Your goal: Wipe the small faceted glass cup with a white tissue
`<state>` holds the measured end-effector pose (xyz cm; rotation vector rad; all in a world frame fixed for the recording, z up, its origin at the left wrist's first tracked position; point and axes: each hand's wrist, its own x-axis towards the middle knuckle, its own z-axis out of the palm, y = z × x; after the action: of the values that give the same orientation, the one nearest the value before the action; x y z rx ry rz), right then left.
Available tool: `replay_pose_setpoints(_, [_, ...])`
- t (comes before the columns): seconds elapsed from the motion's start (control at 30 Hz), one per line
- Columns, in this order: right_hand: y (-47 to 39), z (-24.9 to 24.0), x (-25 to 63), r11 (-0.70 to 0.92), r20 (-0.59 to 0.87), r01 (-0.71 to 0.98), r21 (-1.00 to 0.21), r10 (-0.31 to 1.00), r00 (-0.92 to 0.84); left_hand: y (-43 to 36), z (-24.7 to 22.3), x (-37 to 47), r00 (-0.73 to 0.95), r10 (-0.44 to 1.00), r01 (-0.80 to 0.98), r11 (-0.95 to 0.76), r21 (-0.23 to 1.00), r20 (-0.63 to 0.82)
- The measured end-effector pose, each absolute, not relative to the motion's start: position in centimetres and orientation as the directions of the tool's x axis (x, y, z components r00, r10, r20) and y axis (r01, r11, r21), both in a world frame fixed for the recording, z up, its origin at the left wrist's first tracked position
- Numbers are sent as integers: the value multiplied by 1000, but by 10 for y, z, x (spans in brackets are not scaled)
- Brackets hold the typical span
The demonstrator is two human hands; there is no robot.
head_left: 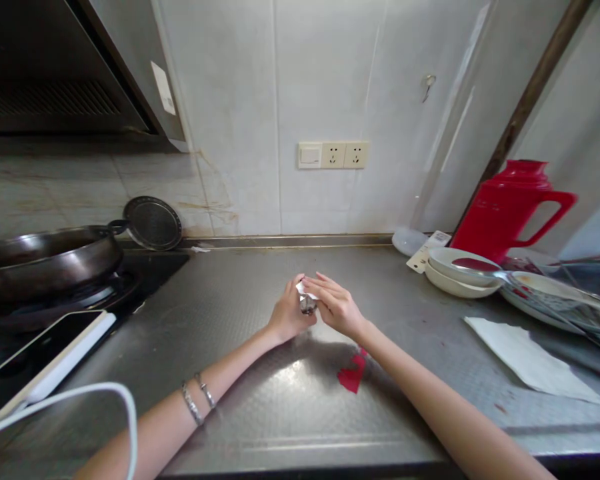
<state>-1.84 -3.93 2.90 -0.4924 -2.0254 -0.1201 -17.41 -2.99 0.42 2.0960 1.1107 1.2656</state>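
Note:
My left hand [289,312] is closed around a small shiny container [308,305], glass or metal, held just over the steel counter. Most of the container is hidden by my fingers. My right hand [339,303] lies against its top, fingers pressed together on a small white piece of paper or tissue [300,288]. Between my forearms, closer to my right wrist, torn red scraps [353,375] lie on the counter.
To the left, a large pan [55,257] sits on the stove near a phone [45,360] with a white cable [130,427]. On the right are a red thermos jug [505,210], stacked bowls [460,283], dishes, and a white paper sheet [530,360]. Wall sockets [333,155] are behind.

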Motion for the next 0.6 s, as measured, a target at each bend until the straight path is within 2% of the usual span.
replay_pose_setpoints(0.17, [-36,30,-18,872,886,434,-226,369,-281,-33,8,-174,263,804,455,-591,666,533])
replay_pose_setpoints(0.4, [-41,28,-18,912,871,385,-139,297,-391,-35,13,-176,283,777,424,-628,653,563])
replay_pose_setpoints(0.6, [-36,29,-16,869,896,428,-248,373,-240,-35,13,-175,246,808,446,-585,677,536])
